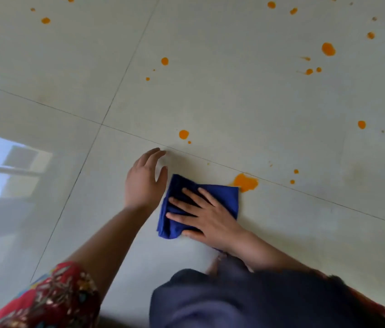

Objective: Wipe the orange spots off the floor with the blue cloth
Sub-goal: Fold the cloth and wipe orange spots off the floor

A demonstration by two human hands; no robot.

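Cloth: the blue cloth (219,194) lies folded on the floor (281,114), close in front of the person, its long axis running from near-left to far-right.
Right hand: the right hand (206,221) lies flat on top of the cloth, its fingers (192,197) straight and spread apart, pressing the cloth down. They point away and to the left.
Left hand: the left hand (143,183) is just left of the cloth, fingers loosely apart and a little bent, holding nothing. Whether it touches the floor I cannot tell.
Nearest mark: the big orange blot (245,182) sits at the cloth's far-right corner, touching its edge or very nearly so, right on the tile joint (210,160).
Key relation: the blot lies to the right of the pressing fingers, not ahead of their tips. The wipe likely calls for a sweep to the right, and the right hand is the nearer one.
Other spots: a round orange spot (183,134) lies beyond the left hand, across the joint. Many more are scattered farther off.
Progress: early, by my judgement, since most spots are unwiped.
Writing: none readable. The patterned red sleeve (51,299) shows no lettering.
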